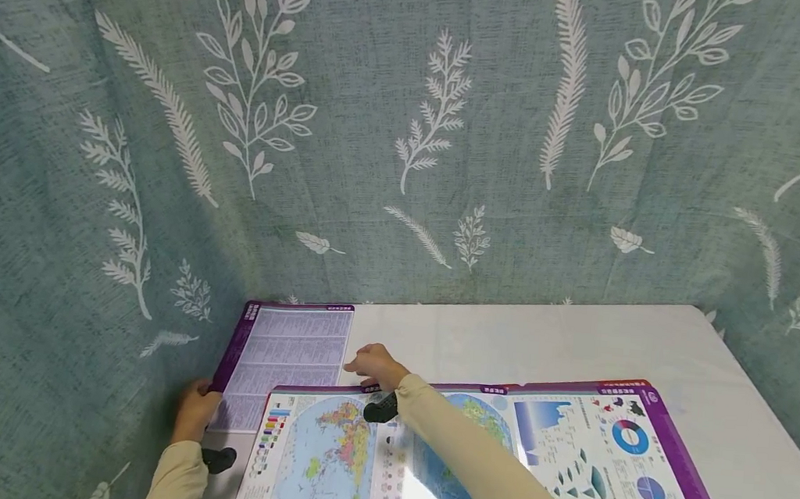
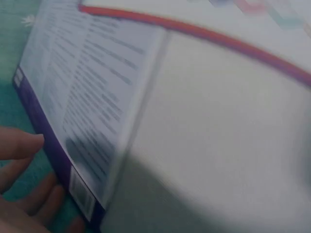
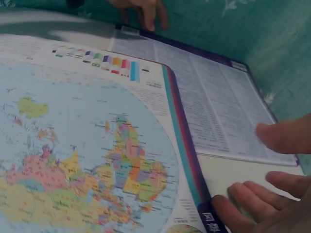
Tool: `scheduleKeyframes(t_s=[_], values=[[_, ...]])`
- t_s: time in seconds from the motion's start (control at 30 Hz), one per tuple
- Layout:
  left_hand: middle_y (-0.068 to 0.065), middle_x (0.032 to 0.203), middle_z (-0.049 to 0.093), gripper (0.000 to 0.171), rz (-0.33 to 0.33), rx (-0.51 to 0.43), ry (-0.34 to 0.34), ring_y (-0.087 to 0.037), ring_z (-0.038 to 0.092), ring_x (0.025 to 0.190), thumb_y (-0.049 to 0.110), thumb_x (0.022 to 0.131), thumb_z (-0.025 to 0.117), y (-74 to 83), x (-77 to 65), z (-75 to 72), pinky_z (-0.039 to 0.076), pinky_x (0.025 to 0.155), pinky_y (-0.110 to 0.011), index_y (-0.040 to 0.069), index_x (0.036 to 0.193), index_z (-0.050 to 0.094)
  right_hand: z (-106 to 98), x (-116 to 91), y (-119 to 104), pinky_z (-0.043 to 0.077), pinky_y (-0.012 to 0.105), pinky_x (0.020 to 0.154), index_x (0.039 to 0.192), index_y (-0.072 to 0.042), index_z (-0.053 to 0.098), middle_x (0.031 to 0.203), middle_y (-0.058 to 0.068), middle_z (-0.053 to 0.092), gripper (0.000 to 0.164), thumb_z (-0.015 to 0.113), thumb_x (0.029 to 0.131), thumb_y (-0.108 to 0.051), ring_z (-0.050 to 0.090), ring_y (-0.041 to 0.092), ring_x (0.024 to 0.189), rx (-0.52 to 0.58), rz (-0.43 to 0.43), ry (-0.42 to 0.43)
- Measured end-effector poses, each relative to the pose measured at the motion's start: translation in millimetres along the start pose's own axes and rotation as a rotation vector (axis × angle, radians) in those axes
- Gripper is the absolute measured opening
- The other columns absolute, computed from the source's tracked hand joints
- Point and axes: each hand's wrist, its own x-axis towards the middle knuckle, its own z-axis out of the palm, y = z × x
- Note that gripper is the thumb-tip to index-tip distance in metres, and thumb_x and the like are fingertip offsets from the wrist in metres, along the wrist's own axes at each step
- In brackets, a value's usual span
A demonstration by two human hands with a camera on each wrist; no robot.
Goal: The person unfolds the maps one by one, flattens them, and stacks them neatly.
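Note:
A text-covered sheet with a purple border (image 1: 294, 343) lies at the back left of the table, a barcode on its border in the left wrist view. My left hand (image 1: 195, 410) is at its left edge; the thumb and fingers (image 2: 22, 145) meet the purple border there. My right hand (image 1: 378, 365) is by the sheet's right side, thumb and fingers spread apart in the right wrist view, with nothing between them. Below that hand lies a large world map sheet (image 1: 320, 455), its corner overlapping the text sheet. My right forearm crosses over the map.
A white table (image 1: 506, 336) carries both sheets. Green-blue cloth with white leaf prints (image 1: 354, 120) hangs behind and along the left side, close to my left hand. Charts and a purple border (image 1: 680, 459) fill the map sheet's right part.

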Motion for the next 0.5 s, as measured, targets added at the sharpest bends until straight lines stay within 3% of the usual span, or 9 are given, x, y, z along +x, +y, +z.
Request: scheduleKeyframes(t_s=[0.1, 0.2, 0.27, 0.33, 0.5], values=[[-0.041, 0.123, 0.036, 0.054, -0.028, -0.049, 0.013, -0.051, 0.04, 0.11, 0.006, 0.086, 0.039, 1.8, 0.5, 2.7, 0.035, 0.091, -0.059, -0.018, 0.133, 0.026, 3.2, -1.1, 2.1, 0.051, 0.046, 0.084, 0.121, 0.011, 0.045, 0.122, 0.023, 0.051, 0.046, 0.067, 0.083, -0.004, 0.052, 0.041, 0.111, 0.037, -0.008, 0.01], [-0.038, 0.113, 0.043, 0.051, -0.034, -0.066, 0.038, -0.044, 0.048, 0.094, 0.004, 0.086, 0.041, 2.9, 0.8, 7.2, 0.044, 0.073, -0.047, -0.017, 0.131, 0.03, 5.4, -2.5, 3.9, 0.051, 0.046, 0.084, 0.116, 0.013, 0.047, 0.118, 0.024, 0.052, 0.04, 0.064, 0.084, -0.004, 0.052, 0.042, 0.109, 0.085, -0.02, -0.013], [-0.035, 0.105, 0.045, 0.05, -0.024, -0.078, 0.054, -0.038, 0.049, 0.084, 0.001, 0.084, 0.041, 2.2, 1.5, 9.7, 0.042, 0.063, -0.039, -0.018, 0.129, 0.031, 8.4, -2.8, 5.3, 0.05, 0.046, 0.085, 0.11, 0.013, 0.05, 0.115, 0.022, 0.054, 0.033, 0.063, 0.085, -0.004, 0.052, 0.042, 0.108, 0.111, -0.031, -0.03], [-0.035, 0.105, 0.045, 0.05, -0.006, -0.092, 0.061, -0.038, 0.048, 0.085, -0.003, 0.082, 0.039, 0.2, 2.1, 11.4, 0.042, 0.064, -0.039, -0.021, 0.129, 0.031, 12.8, -2.3, 6.7, 0.05, 0.047, 0.085, 0.102, 0.011, 0.053, 0.11, 0.019, 0.057, 0.024, 0.062, 0.085, -0.003, 0.051, 0.041, 0.109, 0.131, -0.041, -0.04], [-0.045, 0.119, 0.041, 0.05, 0.052, -0.095, 0.077, -0.049, 0.043, 0.105, -0.007, 0.08, 0.033, -5.9, 2.0, 14.5, 0.037, 0.088, -0.055, -0.024, 0.127, 0.034, 23.3, -0.5, 10.2, 0.048, 0.048, 0.087, 0.095, 0.008, 0.053, 0.106, 0.016, 0.054, 0.02, 0.063, 0.081, -0.002, 0.048, 0.038, 0.109, 0.157, -0.038, 0.011]])
